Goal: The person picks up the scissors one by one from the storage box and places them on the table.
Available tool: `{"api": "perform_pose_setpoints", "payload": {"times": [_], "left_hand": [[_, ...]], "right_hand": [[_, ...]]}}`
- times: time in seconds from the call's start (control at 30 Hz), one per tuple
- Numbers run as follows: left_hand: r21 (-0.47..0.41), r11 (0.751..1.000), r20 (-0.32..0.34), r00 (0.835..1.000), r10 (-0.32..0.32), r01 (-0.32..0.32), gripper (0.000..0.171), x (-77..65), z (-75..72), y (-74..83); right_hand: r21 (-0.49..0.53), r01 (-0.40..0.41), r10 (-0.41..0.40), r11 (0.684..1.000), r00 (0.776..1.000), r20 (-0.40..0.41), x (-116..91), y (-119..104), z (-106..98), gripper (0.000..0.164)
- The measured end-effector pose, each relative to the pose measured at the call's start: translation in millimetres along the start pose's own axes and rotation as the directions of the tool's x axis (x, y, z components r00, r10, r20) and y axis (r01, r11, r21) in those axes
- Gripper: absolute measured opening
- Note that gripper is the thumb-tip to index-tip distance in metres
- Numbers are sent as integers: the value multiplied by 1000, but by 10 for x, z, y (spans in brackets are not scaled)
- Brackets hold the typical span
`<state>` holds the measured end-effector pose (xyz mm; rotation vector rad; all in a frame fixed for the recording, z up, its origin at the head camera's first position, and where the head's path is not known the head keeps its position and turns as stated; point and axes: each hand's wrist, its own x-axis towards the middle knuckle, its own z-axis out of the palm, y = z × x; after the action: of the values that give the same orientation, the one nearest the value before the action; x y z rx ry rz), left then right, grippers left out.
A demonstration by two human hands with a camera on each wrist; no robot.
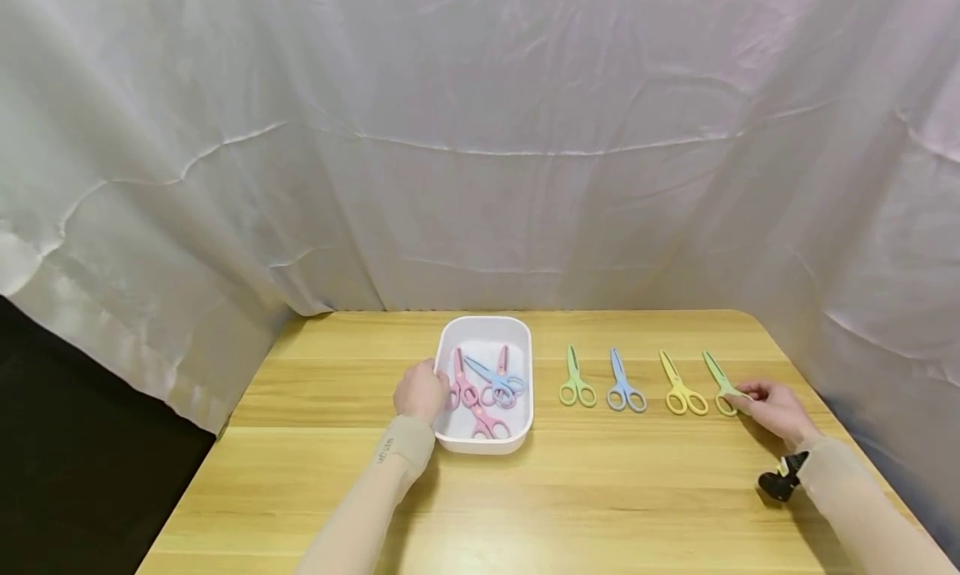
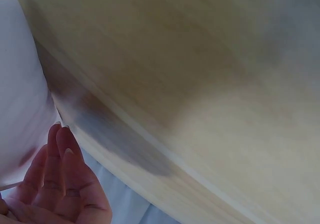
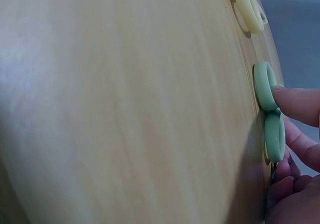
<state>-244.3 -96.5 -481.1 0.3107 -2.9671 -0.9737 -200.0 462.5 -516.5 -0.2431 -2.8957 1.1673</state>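
Note:
My left hand [image 1: 422, 393] holds the left wall of a white plastic tray [image 1: 483, 447]. In the left wrist view its fingers [image 2: 52, 174] lie along the tray's outer side. Inside the tray are a few pink scissors [image 1: 491, 425] and a pair of blue scissors [image 1: 487, 371], overlapping one another. Far to the right, my right hand [image 1: 776, 408] pinches the handle of a pair of green scissors [image 1: 720, 379], whose blades point away from me. The right wrist view shows the thumb at one green finger loop [image 3: 265, 86], with other fingers beside the second loop.
Left of the held pair, yellow scissors [image 1: 678, 383], blue scissors [image 1: 621, 382] and another green pair [image 1: 574, 379] lie in a row on the wooden table [image 1: 600, 508]. A grey curtain [image 1: 480, 208] hangs behind and around the table. A black device [image 1: 782, 479] sits at my right wrist.

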Motion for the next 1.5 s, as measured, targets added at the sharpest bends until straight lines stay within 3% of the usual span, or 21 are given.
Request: {"api": "perform_pose_setpoints", "payload": {"times": [1.5], "left_hand": [[1, 1000, -8, 1000, 18, -18, 34, -7, 8, 18]], "right_hand": [[-22, 15, -15, 1000, 1000, -26, 3, -9, 0, 51]]}}
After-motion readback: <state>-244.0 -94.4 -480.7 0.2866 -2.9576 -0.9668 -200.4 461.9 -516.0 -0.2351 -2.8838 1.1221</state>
